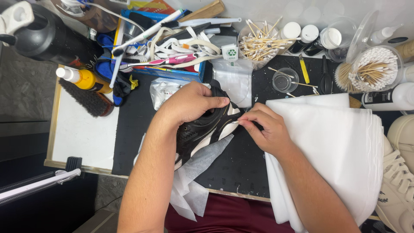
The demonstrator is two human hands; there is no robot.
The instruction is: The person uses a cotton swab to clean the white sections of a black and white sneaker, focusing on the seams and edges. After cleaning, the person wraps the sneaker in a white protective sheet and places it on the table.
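the left hand [192, 103] curls over the top of a black and white shoe [202, 129], fingers bent and thumb pressed along its upper, grasping it above the middle of the black mat [241, 159]. the left forearm rises from the mat's near edge. the right hand [265, 129] comes in from the right, wrist low, its fingertips [242, 122] pinched on the shoe's side; what they pinch is too small to tell. a stack of white cloths [336, 151] lies under the right forearm, at the mat's right edge.
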